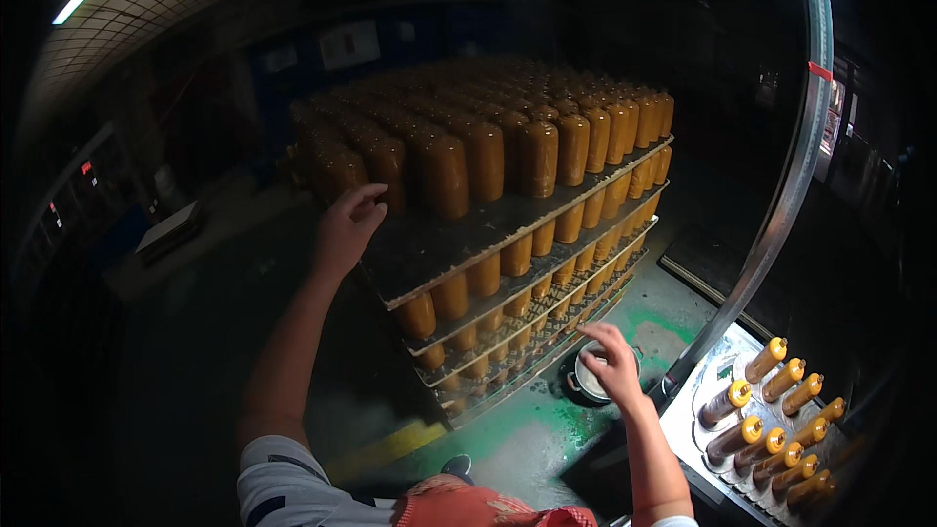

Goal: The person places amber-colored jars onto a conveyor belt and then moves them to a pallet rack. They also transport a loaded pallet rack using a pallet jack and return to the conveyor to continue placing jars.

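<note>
My left hand (349, 232) is raised at the near left edge of the top board (420, 259), fingers loosely bent and apart, with nothing in them. Just beyond it stand rows of amber-brown bottles (444, 176), upright and packed close together. My right hand (613, 363) hangs in the air right of the stack, over a round pail (589, 376) on the floor. Its fingers are half bent and spread, and no object shows in them.
More amber bottles (451, 295) fill the lower layers between boards. At the right, a bright table (695, 420) holds several brown bottles (737, 439) with yellow tops. A metal post (781, 205) rises beside it. Yellow floor marking (390, 449) lies left of my foot (457, 466).
</note>
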Demonstrator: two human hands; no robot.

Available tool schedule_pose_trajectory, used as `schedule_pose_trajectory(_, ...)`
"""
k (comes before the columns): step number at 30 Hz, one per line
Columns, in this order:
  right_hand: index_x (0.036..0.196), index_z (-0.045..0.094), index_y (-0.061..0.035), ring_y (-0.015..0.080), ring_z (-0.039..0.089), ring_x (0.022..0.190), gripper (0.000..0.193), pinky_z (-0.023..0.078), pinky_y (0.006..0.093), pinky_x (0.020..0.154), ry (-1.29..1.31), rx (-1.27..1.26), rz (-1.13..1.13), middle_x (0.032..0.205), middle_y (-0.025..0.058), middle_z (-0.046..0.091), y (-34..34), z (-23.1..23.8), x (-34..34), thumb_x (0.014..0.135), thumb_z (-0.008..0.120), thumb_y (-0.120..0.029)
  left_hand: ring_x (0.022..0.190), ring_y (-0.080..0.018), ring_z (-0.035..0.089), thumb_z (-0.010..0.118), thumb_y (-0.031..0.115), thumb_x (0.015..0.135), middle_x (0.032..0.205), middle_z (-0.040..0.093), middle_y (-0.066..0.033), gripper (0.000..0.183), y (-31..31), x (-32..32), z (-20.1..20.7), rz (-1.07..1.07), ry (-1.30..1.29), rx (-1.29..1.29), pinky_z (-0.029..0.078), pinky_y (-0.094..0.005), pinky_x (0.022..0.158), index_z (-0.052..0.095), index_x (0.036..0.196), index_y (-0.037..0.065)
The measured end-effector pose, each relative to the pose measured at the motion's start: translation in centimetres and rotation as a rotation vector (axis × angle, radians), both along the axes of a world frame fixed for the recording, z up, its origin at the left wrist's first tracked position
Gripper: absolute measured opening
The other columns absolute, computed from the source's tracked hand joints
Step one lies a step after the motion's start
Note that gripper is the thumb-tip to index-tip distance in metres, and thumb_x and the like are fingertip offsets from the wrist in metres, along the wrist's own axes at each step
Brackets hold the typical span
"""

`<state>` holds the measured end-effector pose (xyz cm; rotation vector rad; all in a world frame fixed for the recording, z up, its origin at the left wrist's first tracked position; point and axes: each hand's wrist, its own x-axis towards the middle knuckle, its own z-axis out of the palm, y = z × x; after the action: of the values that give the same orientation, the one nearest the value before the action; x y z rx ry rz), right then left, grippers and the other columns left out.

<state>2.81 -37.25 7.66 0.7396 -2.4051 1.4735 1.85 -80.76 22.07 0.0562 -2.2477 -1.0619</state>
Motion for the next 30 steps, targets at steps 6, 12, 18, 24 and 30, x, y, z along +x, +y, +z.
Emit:
schedule_pose_trajectory(6,0.128,0.064,-0.0204,0.0344,0.054,0.119,0.046,0.044,0.0422,0.102,0.568,0.244,-0.109,0.133,0.0148,0.054,-20.8,16.1,-26.2,0.083,0.069,-0.014,0.138,-0.0348,0.038,0.07,0.043,0.088,0.148,0.039,-0.0176,0.055,-1.5,-18.8,3.2,-0.179,-0.071,-0.395,0.038,-0.0463,0.112,0.056,0.139,0.026)
schedule_pose_trajectory(12,0.125,0.067,-0.0224,0.0386,0.058,0.108,0.042,0.048,0.0446,0.093,0.266,0.53,-0.113,0.116,0.023,0.056,-29.1,16.7,-34.7,0.084,0.072,-0.03,0.129,-0.0377,0.047,0.075,0.041,0.082,0.138,0.049,-0.0195,0.054,-3.5,-20.9,0.8,-0.312,0.019,-0.351,0.044,-0.0454,0.104,0.06,0.133,0.028)
schedule_pose_trajectory(18,0.118,0.07,-0.0278,0.0406,0.053,0.114,0.045,0.048,0.0465,0.097,0.495,0.408,-0.253,0.126,0.0208,0.053,-30.0,16.1,-31.4,0.074,0.078,-0.031,0.113,-0.0351,0.057,0.082,0.023,0.072,0.127,0.052,-0.0174,0.05,-6.8,-20.6,-0.6,-0.374,0.36,-0.153,0.048,-0.042,0.097,0.068,0.12,0.018)
schedule_pose_trajectory(24,0.115,0.072,-0.0218,0.0341,0.049,0.126,0.049,0.045,0.0429,0.101,0.572,0.103,-0.34,0.129,0.0135,0.058,-18.2,13.9,-22.0,0.068,0.082,-0.015,0.123,-0.0336,0.052,0.078,0.016,0.07,0.138,0.049,-0.0187,0.042,-5.1,-14.2,-0.5,-0.496,0.507,-0.173,0.044,-0.0437,0.103,0.07,0.11,0.01)
schedule_pose_trajectory(30,0.119,0.07,-0.0123,0.03,0.052,0.122,0.047,0.043,0.0394,0.103,0.453,-0.209,-0.386,0.133,0.0167,0.049,-3.5,10.5,-7.1,0.074,0.081,-0.012,0.124,-0.0374,0.051,0.066,0.051,0.081,0.144,0.043,-0.0238,0.066,2.0,-6.9,-3.2,-0.812,0.395,0.451,0.046,-0.0487,0.104,0.049,0.131,0.013)
